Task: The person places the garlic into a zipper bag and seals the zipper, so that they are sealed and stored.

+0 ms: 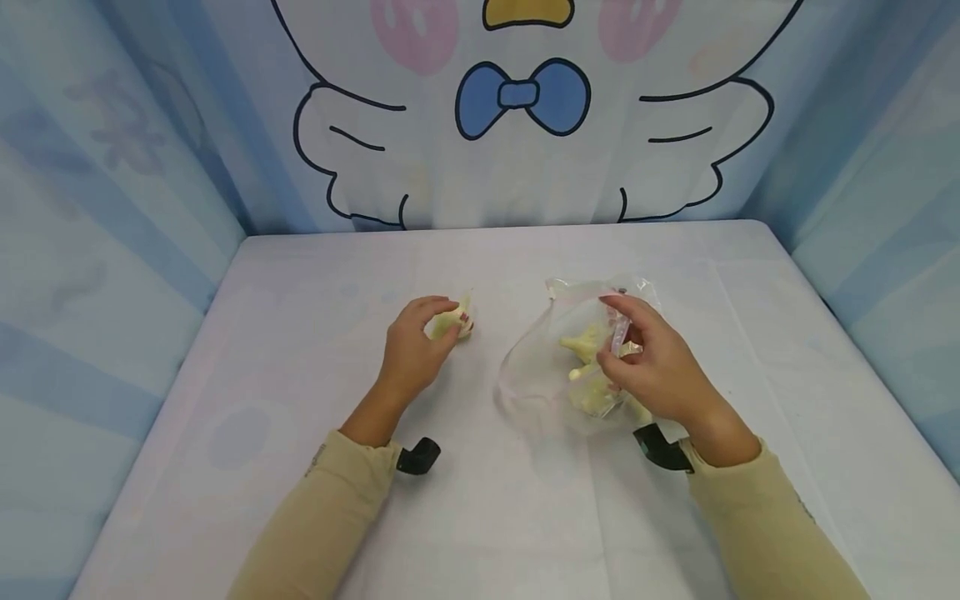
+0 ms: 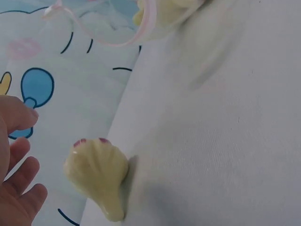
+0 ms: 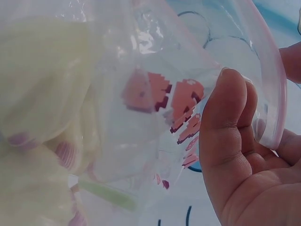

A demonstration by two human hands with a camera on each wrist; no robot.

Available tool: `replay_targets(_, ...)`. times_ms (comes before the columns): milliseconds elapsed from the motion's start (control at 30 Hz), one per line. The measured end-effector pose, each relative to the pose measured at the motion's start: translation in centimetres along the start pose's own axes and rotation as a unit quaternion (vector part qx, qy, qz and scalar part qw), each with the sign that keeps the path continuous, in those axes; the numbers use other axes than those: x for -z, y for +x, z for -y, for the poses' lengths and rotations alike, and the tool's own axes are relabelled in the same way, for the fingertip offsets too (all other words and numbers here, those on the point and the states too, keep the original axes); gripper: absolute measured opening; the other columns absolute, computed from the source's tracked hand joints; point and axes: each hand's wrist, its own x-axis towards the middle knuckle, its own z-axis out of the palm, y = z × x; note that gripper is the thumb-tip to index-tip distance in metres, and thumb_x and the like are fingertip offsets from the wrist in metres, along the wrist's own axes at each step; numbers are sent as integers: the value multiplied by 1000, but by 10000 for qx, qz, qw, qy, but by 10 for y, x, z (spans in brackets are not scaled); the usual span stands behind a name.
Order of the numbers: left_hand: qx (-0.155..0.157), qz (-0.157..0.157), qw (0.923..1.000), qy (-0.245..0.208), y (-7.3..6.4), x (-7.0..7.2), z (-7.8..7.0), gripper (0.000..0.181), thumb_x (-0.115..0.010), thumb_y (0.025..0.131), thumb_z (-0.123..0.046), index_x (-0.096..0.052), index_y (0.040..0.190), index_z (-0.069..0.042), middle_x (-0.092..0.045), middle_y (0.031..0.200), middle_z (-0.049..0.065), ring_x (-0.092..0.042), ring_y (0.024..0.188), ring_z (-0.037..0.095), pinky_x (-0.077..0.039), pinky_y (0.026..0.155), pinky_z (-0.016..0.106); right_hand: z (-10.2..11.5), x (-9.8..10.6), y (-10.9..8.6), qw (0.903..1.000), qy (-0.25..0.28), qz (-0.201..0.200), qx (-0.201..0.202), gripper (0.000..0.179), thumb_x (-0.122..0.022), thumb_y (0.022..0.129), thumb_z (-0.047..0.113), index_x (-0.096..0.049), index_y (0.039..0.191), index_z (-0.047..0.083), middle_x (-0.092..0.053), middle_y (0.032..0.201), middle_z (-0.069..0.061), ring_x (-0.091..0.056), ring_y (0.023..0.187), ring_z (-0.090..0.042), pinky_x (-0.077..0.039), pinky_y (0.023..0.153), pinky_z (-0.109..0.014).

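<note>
My left hand (image 1: 415, 346) reaches over the left of the table, thumb and fingers parted. Beside it lies a pale yellow, bulb-shaped piece (image 2: 98, 172) with a narrow stem and reddish-purple marks; the left wrist view shows a gap between it and the fingers. On the right, my right hand (image 1: 663, 367) pinches the edge of a clear plastic bag (image 1: 528, 362) with a pink rim and red print. Several more pale yellow pieces (image 3: 44, 80) with purple marks are inside the bag, partly hidden by the right hand in the head view.
A white cloth covers the table (image 1: 480, 517). Behind it hangs a curtain (image 1: 517, 183) printed with a cartoon figure and a blue bow, and blue-white curtains (image 1: 97, 292) close in the sides. Black wrist cameras (image 1: 420, 457) sit at both cuffs.
</note>
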Motion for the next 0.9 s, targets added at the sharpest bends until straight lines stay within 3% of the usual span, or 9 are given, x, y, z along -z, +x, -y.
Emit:
replay_targets(267, 629, 541, 9956, 428, 9, -2, 16, 46, -75, 91, -13, -61, 135, -8, -54, 138, 13, -47, 132, 28, -39, 109, 45, 3, 2, 1, 10000, 5, 40, -53, 61, -61, 92, -3, -40, 149, 0, -32, 155, -18, -57, 95, -31, -57, 61, -27)
replay_targets(467, 1049, 924, 9893, 421, 14, -8, 26, 60, -76, 90, -14, -51, 144, -6, -45, 145, 19, -46, 132, 32, -38, 110, 45, 3, 3, 0, 9999, -59, 25, -111, 61, -61, 92, -2, -40, 149, 1, -31, 155, -17, -56, 91, -29, -57, 61, -27)
replay_targets(700, 1354, 1092, 9837, 464, 18, -19, 39, 69, -78, 88, -14, -46, 148, -6, -43, 144, 20, -48, 127, 33, -41, 106, 44, 5, 2, -1, 9997, -114, 32, -215, 63, -63, 91, -2, -39, 150, 2, -33, 154, -15, -55, 86, -29, -57, 62, -27)
replay_targets(900, 1469, 1000, 9840, 98, 17, -22, 43, 64, -76, 89, -10, -47, 146, -7, -51, 136, 18, -51, 124, 30, -43, 105, 42, 5, 2, -2, 9998, -103, 0, -176, 63, -62, 91, -3, -39, 149, 1, -33, 154, -16, -55, 86, -28, -57, 63, -26)
